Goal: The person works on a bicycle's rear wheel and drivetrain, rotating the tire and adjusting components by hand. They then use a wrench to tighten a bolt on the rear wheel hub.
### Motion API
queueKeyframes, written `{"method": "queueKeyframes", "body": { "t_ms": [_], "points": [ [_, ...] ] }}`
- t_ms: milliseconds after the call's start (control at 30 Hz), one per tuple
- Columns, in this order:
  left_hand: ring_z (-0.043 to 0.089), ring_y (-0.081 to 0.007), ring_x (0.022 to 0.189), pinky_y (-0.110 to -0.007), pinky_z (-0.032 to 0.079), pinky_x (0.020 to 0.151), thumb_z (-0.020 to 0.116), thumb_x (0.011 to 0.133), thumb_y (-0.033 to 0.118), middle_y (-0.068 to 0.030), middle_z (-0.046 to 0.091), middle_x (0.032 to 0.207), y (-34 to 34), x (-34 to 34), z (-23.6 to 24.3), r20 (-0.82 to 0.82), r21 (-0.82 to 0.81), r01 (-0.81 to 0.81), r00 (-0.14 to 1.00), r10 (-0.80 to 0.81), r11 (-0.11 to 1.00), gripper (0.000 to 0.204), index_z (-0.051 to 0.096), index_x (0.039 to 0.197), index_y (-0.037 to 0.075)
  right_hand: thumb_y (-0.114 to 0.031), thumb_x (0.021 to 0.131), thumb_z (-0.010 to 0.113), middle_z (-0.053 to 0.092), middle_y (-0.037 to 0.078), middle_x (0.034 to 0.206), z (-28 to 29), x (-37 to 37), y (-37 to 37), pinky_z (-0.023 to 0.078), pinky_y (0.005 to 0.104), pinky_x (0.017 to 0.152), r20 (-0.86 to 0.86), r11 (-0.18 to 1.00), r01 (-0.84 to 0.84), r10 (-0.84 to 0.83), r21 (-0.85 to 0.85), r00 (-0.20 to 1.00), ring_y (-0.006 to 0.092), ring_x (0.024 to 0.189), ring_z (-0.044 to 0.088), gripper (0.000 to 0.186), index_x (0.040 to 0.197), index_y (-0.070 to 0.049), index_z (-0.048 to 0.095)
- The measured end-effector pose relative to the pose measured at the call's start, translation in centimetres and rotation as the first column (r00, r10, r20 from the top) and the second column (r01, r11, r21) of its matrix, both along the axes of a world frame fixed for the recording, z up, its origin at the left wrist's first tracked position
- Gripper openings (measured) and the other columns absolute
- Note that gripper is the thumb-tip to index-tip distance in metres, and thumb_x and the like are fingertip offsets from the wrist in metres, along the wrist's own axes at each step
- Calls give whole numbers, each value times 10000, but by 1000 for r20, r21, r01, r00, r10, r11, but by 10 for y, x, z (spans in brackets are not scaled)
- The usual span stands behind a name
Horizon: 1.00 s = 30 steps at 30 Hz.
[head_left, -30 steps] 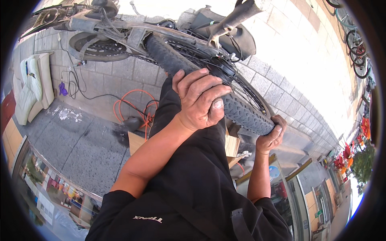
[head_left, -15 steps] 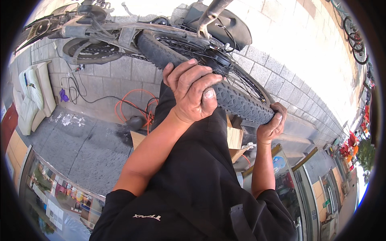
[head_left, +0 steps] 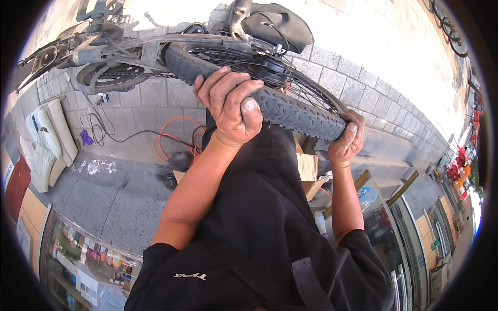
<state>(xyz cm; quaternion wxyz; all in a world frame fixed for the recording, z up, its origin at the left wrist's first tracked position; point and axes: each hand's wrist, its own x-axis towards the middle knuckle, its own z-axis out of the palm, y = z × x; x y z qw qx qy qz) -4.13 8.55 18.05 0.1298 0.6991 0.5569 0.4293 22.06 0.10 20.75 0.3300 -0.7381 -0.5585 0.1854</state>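
Observation:
A bicycle lies on its side ahead of me, its grey frame (head_left: 148, 51) reaching to the left. Around its spoked wheel sits a knobby black tyre (head_left: 301, 116). My left hand (head_left: 228, 103) is closed over the near side of this tyre, fingers wrapped over the top and thumb bent in front. At the tyre's right end my right hand (head_left: 347, 139) grips it, thumb on the near face and fingers curled behind. The wheel's dark hub (head_left: 267, 66) and the chain side show beyond my left hand. A dark saddle-shaped part (head_left: 280, 28) lies behind the wheel.
Orange hose (head_left: 160, 137) and black cable (head_left: 129, 136) coil on the paving to the left. Farther left stands a cushioned seat (head_left: 49, 137), with a purple cloth (head_left: 86, 137) beside it. An opened cardboard box (head_left: 307, 166) is behind my legs. Parked bicycles (head_left: 450, 31) stand far right.
Both hands and the tyre sit slightly farther left and higher in view, while the surroundings shift too. Both grips on the tyre stay as they were.

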Motion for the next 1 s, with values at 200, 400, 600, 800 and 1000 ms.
{"method": "queueKeyframes", "body": {
  "t_ms": [200,400,600,800,1000],
  "points": [
    [532,-255,1225,-493,214,1189,442,1033,312,-15,617,1145,1,0,0,-32,34,15,999,-14,999,297,698,1075,166,-184,1056,389,656,197,1019,-2,2,-2,488,416,907,-8,999,-18,18,50,1000,322,960,625,354,1008,41,658],
    [530,-262,1226,-493,207,1189,432,1037,310,-23,608,1158,0,0,-1,-47,39,14,999,-12,999,299,691,1081,166,-175,1048,397,662,198,1003,-4,3,-2,488,419,913,10,997,-25,25,77,1000,326,963,629,344,1005,43,659],
    [515,-295,1226,-513,259,1160,375,1037,269,-91,616,1171,-1,3,4,-142,52,45,989,-37,998,339,657,1077,85,-192,1052,406,664,196,1008,-7,8,-5,489,412,913,-2,997,-19,20,71,1000,322,965,633,349,1007,38,665],
    [509,-295,1222,-508,267,1154,355,1059,281,-86,614,1163,-3,7,4,-164,66,55,986,-44,996,358,650,1094,80,-174,1045,450,669,160,987,-14,12,-6,489,405,873,-43,991,-4,9,135,999,312,933,631,291,1000,1,678],
    [499,-296,1207,-503,293,1134,354,1070,273,-92,604,1166,-4,13,8,-186,68,77,981,-63,995,355,645,1105,71,-141,1021,473,674,143,982,-20,19,-8,489,409,854,-64,986,8,3,168,998,308,908,630,247,989,-18,685]
  ]
}}
